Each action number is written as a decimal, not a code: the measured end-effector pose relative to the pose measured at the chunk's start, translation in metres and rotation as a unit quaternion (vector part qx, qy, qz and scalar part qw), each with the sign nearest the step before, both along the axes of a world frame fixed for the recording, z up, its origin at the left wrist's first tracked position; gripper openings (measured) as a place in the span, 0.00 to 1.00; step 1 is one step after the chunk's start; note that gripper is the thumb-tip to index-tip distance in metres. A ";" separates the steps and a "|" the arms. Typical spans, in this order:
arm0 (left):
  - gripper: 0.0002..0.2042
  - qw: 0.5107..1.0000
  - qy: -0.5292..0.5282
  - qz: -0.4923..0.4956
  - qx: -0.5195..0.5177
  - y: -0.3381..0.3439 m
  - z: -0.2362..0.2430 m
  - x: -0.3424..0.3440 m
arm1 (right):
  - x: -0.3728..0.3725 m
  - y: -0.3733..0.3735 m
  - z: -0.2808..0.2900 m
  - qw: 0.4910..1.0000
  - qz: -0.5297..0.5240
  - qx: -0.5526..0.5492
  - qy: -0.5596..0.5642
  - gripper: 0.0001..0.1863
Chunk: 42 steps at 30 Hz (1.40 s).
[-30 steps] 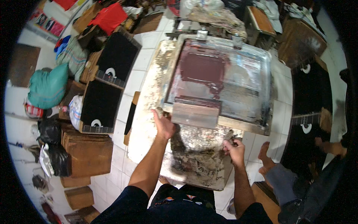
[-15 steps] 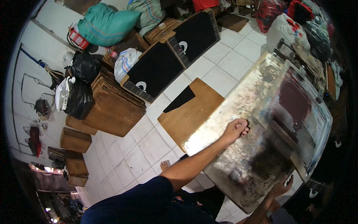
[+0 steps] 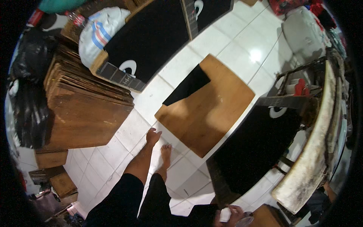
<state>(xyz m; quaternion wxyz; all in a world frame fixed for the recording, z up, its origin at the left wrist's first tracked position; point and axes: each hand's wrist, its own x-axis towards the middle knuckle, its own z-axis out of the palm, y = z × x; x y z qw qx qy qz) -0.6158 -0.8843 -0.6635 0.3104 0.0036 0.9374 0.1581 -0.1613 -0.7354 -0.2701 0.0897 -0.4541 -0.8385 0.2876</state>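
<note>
My left hand [image 3: 152,137] hangs over the white tiles, empty, thumb apart from the loosely bent fingers. It is nearest to the brown wooden board [image 3: 211,113] on the floor but does not touch it. A piece of black material [image 3: 188,86] lies across the board's far left edge. At the lower edge, close to my lap, my right hand [image 3: 236,215] is bent around something white [image 3: 225,215]. A clear rounded edge shows beside it; I cannot make out the object. A black panel with a white ring [image 3: 257,147] stands to the right of the board.
A stained whitish tabletop [image 3: 302,174] runs along the right, with another person's arm [image 3: 329,193] behind its near end. Stacked wooden boards [image 3: 87,117] and black bags [image 3: 32,94] stand left. More black panels [image 3: 151,41] and a white sack [image 3: 100,36] are at the back.
My view has swung down and left, away from the tabletop. My left hand has left the tabletop and is low over the floor. My right hand has come in toward my lap.
</note>
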 end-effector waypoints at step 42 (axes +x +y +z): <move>0.10 0.873 0.038 -0.376 0.310 0.129 0.191 0.173 | 0.037 -0.013 -0.168 0.891 -0.446 -0.074 0.053 0.12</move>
